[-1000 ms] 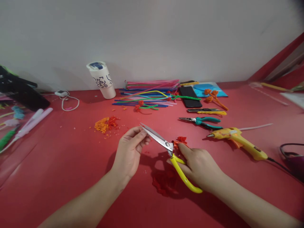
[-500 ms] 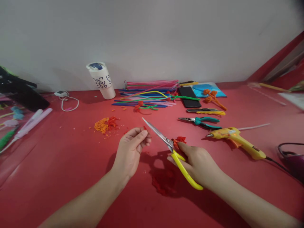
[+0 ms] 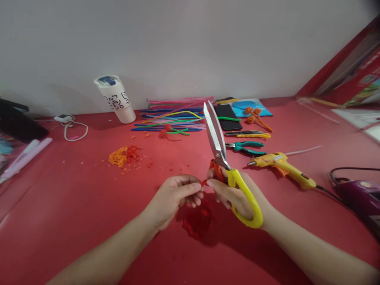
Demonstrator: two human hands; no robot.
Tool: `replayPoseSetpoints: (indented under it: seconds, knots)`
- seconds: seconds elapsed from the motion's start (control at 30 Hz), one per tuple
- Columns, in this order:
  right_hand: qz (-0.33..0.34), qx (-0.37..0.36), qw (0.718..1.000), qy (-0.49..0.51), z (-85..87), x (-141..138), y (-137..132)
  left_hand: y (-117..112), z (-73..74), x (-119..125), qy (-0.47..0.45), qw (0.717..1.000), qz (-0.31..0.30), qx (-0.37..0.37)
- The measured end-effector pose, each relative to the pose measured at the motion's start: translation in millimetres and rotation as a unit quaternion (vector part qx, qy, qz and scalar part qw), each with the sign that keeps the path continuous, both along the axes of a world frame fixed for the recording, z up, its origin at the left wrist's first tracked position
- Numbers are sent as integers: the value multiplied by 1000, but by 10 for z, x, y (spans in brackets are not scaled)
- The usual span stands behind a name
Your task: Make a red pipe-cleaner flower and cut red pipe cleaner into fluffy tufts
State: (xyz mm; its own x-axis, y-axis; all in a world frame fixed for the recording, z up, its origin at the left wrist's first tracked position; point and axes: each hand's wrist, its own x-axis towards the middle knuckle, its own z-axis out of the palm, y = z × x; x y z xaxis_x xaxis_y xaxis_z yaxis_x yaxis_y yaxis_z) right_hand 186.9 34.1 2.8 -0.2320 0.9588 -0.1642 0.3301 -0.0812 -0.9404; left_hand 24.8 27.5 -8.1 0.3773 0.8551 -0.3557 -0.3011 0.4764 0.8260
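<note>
My left hand [image 3: 181,192] is closed, thumb and forefinger pinching a small red piece [image 3: 203,183] that looks like fuzzy stem. My right hand [image 3: 237,194] has scissors [image 3: 252,204] with yellow handles hooked over it, the blades pointing up and slightly apart. Its thumb and fingertips meet the other end of the red piece. An orange-red strip [image 3: 219,172] also shows in the right hand, partly hidden behind the scissors. On the table below the hands lies a dark red clump [image 3: 197,221], whose exact kind I cannot tell.
Orange clippings [image 3: 118,157] and red clippings [image 3: 132,153] lie left. Behind are pipe cleaners [image 3: 178,103], a white tumbler [image 3: 114,99] and a phone [image 3: 228,118]. On the right are pliers [image 3: 247,147], a utility knife [image 3: 246,133], a yellow glue gun [image 3: 285,168] and orange pompom stems [image 3: 255,116].
My hands have come together at the red piece. The scissors have swung from pointing left to pointing upward. The view has shifted slightly to the right.
</note>
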Motion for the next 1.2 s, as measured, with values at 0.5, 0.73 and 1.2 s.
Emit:
replayPoseSetpoints:
  seconds: [0.5, 0.73, 1.2]
  knots:
    - [16, 45, 998, -46, 19, -11, -37, 19, 26, 17, 79, 996, -10, 46]
    - [18, 44, 997, -60, -8, -29, -34, 17, 56, 38, 178, 979, -7, 101]
    - [104, 209, 883, -407, -48, 154, 22, 111, 82, -108, 10, 966, 243, 90]
